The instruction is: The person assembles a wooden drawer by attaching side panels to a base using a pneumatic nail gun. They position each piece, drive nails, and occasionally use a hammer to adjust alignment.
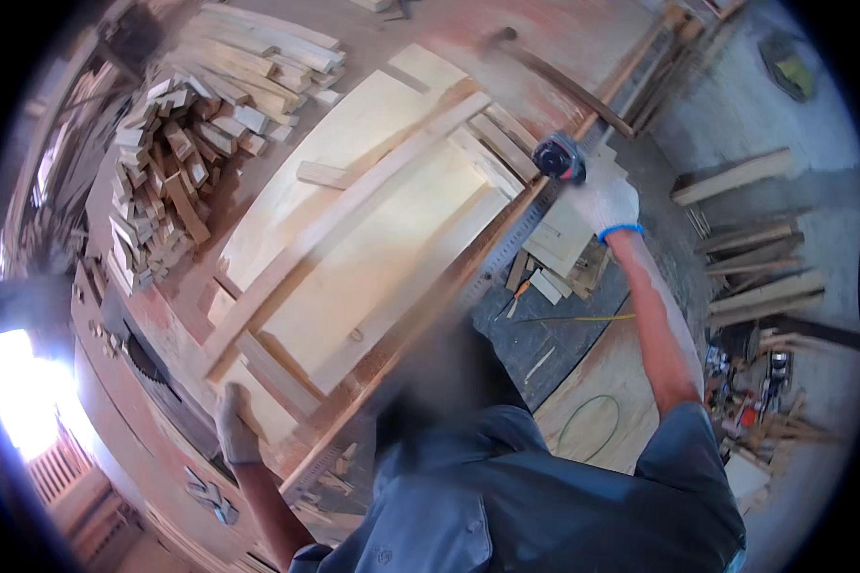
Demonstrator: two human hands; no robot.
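The person's blue shirt (545, 497) fills the lower middle, with bare forearms reaching forward on both sides. The gloved left hand (237, 428) is at the near left corner of a wooden frame (349, 218); whether its fingers grip the wood or only rest there, I cannot tell. The gloved right hand (607, 199) is wrapped around a tool (558, 157), dark with red trim, at the bench's near edge, beside the frame's far right end. The tool's round end points up and left, away from the wrist; the rest is hidden by the glove.

The frame lies flat on the bench (158, 325), its long axis slanting from lower left to upper right. Pale panel (382, 272) shows between its bars. A metal ruler (521, 234) runs along the near edge, roughly parallel to the frame. Below that edge are a screwdriver (519, 294) and a yellow cord (597, 317).

Beyond the frame, a small block (322, 175) sits near its far bar on a curved pale board (339, 124). A saw (148, 363) lies at left, a hammer (573, 92) at upper right. Farther off are a large pile of sticks (177, 153), planks (769, 296) at right, and a bright window (24, 392) at far left.
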